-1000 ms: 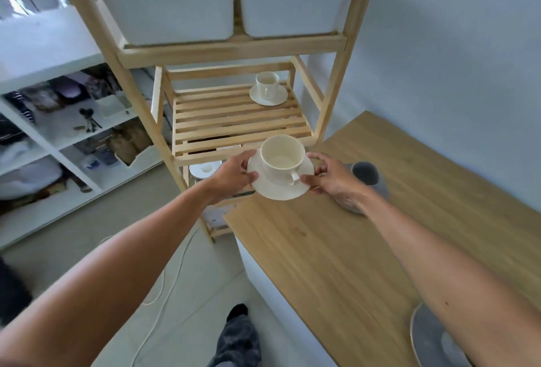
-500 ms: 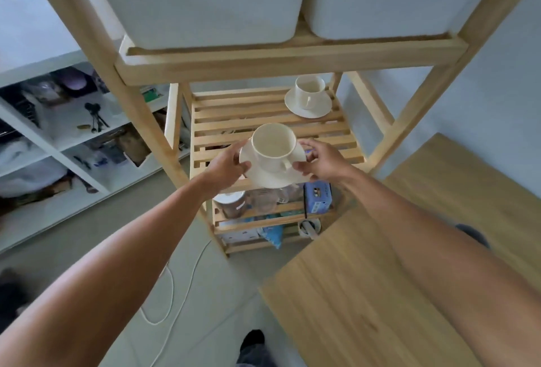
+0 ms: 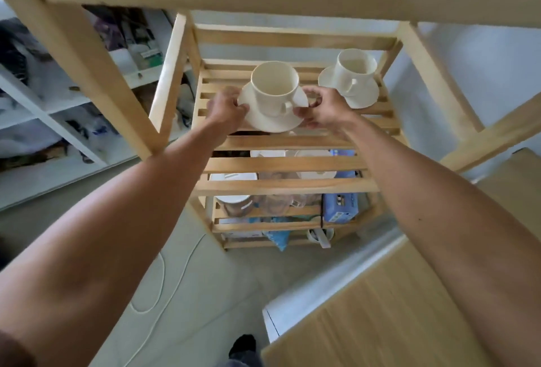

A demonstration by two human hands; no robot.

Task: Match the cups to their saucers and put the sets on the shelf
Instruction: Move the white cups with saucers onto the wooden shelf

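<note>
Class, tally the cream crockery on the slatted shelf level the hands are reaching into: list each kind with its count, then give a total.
Cups: 2, the held cup and the back cup
Saucers: 2, the held saucer and the back saucer
Total: 4

Matt cream ceramic cup (image 3: 275,87), pale wood shelf (image 3: 281,163)

No legible text, brand, number or sign anywhere in view. Blue box (image 3: 340,208) on the lower shelf tier: small dark and white print marks on its front, too blurred to read. Green-and-white package (image 3: 150,55) in the white shelving at left: printing present, unreadable. Cups and saucers: plain cream surfaces with no markings visible.
</note>
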